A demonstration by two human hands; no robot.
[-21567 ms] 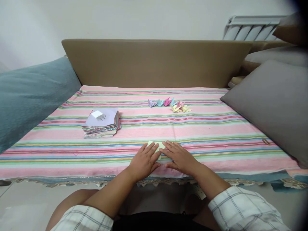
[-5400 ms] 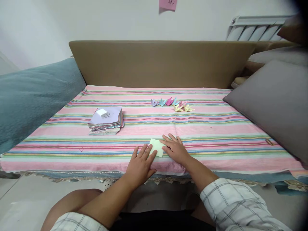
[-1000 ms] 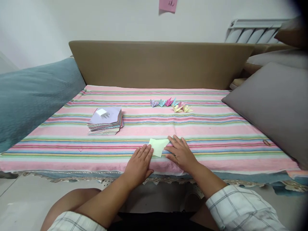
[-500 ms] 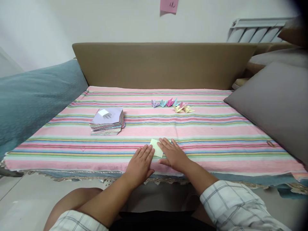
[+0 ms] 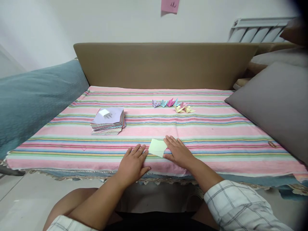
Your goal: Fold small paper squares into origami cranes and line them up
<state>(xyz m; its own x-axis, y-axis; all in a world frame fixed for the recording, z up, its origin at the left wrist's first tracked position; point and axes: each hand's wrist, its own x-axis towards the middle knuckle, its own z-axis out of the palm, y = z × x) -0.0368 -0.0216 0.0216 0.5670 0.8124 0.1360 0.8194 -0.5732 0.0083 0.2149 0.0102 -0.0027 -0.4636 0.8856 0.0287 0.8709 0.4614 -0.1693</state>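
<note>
A small pale green paper (image 5: 157,148), apparently folded, lies on the striped cloth (image 5: 134,128) near its front edge. Flat on the cloth to its left rests my left hand (image 5: 133,163), fingers stretched out and the fingertips close to the paper's left corner. On the other side my right hand (image 5: 178,152) also lies flat, its fingers at the paper's right corner. Neither hand grips anything.
Further back stand several folded paper cranes (image 5: 170,103) in different colours. A stack of coloured paper (image 5: 108,123) with a white plug adapter (image 5: 104,113) on top sits at left. A grey cushion (image 5: 271,106) borders the right side.
Both hands have slid outward from the green paper, the left one to the left and the right one slightly to the right. More of the paper now shows between them.
</note>
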